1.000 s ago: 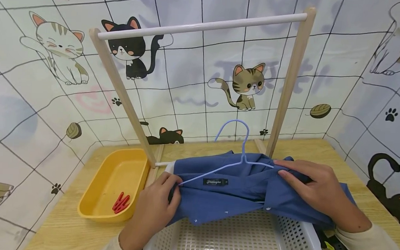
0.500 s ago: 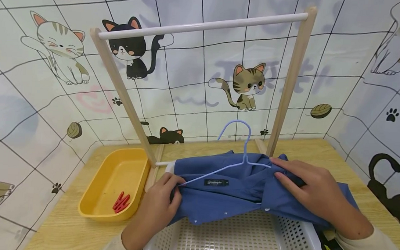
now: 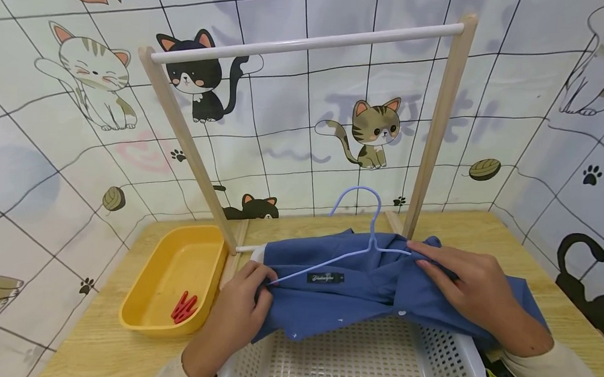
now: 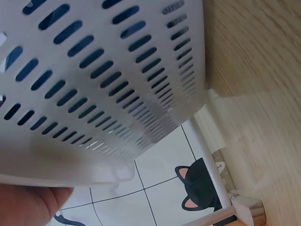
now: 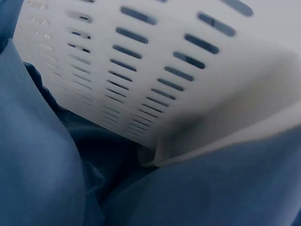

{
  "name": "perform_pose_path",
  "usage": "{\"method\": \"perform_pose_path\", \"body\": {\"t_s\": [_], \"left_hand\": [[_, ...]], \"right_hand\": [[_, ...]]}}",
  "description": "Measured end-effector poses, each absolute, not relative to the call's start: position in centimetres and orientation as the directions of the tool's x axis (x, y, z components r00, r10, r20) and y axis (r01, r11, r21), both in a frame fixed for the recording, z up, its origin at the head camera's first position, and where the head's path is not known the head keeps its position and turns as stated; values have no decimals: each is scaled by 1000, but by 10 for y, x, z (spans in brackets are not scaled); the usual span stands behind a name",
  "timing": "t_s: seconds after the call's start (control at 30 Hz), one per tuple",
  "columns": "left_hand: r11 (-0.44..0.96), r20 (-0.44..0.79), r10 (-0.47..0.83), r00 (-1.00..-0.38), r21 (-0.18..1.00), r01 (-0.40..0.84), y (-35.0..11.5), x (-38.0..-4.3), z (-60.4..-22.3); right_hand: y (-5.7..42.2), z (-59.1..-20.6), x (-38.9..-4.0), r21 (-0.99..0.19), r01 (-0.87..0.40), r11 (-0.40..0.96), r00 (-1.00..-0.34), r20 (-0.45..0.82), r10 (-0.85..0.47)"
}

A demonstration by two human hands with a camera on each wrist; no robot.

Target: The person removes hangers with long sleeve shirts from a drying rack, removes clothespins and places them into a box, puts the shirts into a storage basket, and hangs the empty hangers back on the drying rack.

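Nearest, below and between the left hand [image 3: 238, 308] and the right hand [image 3: 478, 292]: a white slotted basket [image 3: 446, 349], far rim hidden under cloth, near part uncovered. Pressed close to that basket's corner, in the right wrist view, blue folds on either side.

Spanning from hand to hand across the basket's far end: a blue shirt [image 3: 328, 308], front edge drooping, one end spilling past the right wall. Left thumb and fingers curled, gripping cloth together with one end of a blue hanger [image 3: 372, 243]. Right fingers stretched inward over the cloth, thumb below, pinching it at the hanger's other arm. Both forearms slanting in from below, wrists well apart. Hook upright beyond the hands, closer to the right.

Just left of the left hand: a yellow tray [image 3: 140, 294] holding red pegs [image 3: 184, 307]. Behind both hands, a wooden rack [image 3: 436, 137], posts wide apart, rail well above the hook. Outward past each hand, the counter [image 3: 103, 314]; farthest, a cat-print wall [image 3: 280, 110].
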State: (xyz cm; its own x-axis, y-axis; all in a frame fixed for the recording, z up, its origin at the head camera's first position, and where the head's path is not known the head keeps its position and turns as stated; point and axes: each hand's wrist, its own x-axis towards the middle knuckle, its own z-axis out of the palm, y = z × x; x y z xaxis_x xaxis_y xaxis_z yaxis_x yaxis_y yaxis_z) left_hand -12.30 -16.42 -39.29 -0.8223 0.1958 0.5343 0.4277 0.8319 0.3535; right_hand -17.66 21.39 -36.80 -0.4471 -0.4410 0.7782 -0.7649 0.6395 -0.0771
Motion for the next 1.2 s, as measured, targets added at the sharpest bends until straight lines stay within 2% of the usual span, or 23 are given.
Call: {"method": "perform_pose_path", "body": {"t_s": [0.2,0.5,1.2], "left_hand": [[898,570,213,-793,206,389,-169,-123,-393],[924,553,199,-809,170,343,-169,-123,-392],[894,450,157,-879,313,320,-168,-122,-390]], "right_hand": [[216,-371,-179,-110,-772,626,-458,779,-427],[219,-373,-180,-150,-770,620,-478,779,-406],[218,-373,-181,-160,-774,613,-482,775,-407]]}}
